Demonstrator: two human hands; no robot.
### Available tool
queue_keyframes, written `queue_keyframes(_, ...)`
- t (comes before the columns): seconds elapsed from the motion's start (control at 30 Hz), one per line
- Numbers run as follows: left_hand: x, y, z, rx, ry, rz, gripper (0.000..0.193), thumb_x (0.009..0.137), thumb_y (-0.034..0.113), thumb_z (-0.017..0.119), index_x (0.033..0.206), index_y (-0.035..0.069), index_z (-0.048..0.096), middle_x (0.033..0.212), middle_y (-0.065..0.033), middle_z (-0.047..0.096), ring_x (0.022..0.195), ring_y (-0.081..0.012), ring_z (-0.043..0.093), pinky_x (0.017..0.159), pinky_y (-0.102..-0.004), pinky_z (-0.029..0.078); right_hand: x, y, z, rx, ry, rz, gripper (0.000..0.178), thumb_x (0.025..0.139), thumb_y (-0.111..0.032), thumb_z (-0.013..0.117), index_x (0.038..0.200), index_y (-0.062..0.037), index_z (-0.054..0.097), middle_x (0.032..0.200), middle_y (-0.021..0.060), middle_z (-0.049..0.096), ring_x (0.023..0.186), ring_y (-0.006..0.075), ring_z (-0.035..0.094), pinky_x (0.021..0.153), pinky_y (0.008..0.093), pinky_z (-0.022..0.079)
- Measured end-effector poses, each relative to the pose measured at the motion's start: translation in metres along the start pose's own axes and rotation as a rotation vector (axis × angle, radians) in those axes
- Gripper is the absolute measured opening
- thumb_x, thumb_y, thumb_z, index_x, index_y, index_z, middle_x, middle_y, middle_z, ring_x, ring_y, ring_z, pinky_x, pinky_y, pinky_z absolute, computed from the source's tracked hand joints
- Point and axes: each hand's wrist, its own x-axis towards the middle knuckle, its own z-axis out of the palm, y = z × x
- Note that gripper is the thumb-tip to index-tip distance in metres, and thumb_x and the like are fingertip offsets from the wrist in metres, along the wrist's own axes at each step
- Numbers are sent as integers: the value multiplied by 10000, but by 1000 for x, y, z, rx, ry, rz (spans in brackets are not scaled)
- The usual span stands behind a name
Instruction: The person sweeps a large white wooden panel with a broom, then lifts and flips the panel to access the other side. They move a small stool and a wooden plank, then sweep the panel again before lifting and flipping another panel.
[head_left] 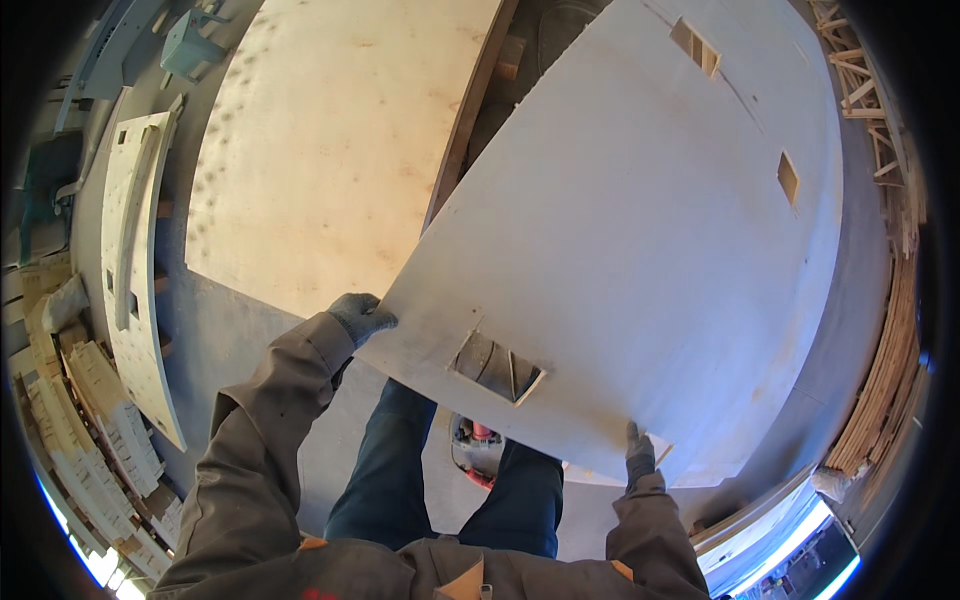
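A large pale plywood sheet (620, 250) with several rectangular cutouts lies tilted across the space in front of me. My left hand (360, 318), in a grey glove, is closed round the sheet's near left corner, the fingers partly hidden. Along the near edge at the right, my gloved right hand (640, 457) grips the same sheet beside a small cutout. Between my hands, a larger cutout (498, 366) shows the floor and a cable through it. Left of this sheet lies a second, yellower plywood sheet (330, 140), untouched by either hand.
A red and grey power tool or machine (478, 445) is on the floor between my legs. To the left are a narrow board with cutouts (120, 350) and stacked timber offcuts (95, 430). Long wooden strips (880, 370) line the right side. A blue-grey metal stand (190, 45) is at the far left.
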Motion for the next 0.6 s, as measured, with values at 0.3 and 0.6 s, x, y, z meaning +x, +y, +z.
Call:
queue_keyframes(0.3,23,-65,-87,-185,253,99,485,707,283,810,1064,-12,667,890,-149,698,809,-236,661,726,-341,513,-96,-128,-15,116,-102,-92,546,843,-511,633,1012,9,637,982,237,667,942,410,626,806,447,490)
queue_keyframes(0.6,-64,-197,54,-870,628,-128,750,752,175,791,1343,-78,404,1281,-226,515,1182,-304,505,1001,-385,426,-158,-253,23,370,-227,-258,592,808,-509,684,976,53,605,866,222,664,830,354,642,729,427,488)
